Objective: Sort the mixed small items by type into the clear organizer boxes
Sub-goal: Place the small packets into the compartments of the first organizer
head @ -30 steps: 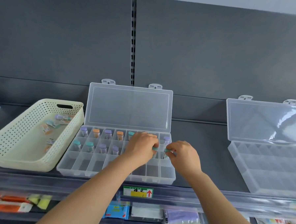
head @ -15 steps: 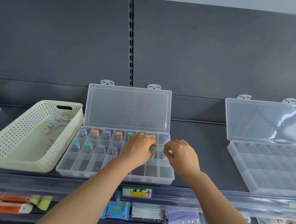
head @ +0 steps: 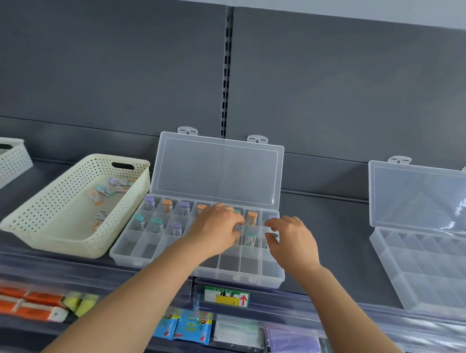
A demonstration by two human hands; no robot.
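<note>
Judged the sort well under way but not finished. Found capped vials standing one to a compartment along the back row and most of the middle row of the centre organizer box (head: 152,250), purple, orange and teal caps mixed side by side; found the whole front row unfilled. Noted several loose vials (head: 104,191) lying in the cream basket (head: 61,245) just to the left, and a second organizer box (head: 424,267) well apart on the right of the shelf (head: 326,235), lid up, with nothing visible in its compartments. Placed the left hand (head: 215,229) over the middle row, its fingers (head: 237,226) curled downward just beside a teal-capped vial (head: 250,238); could not tell whether they pinched anything beneath. Placed the right hand (head: 293,241) at the box's right end, its fingers (head: 283,222) loosely curled with a narrow gap to the thumb, and another teal cap (head: 273,235) sitting in that gap; could not tell whether gripped or merely close.
</note>
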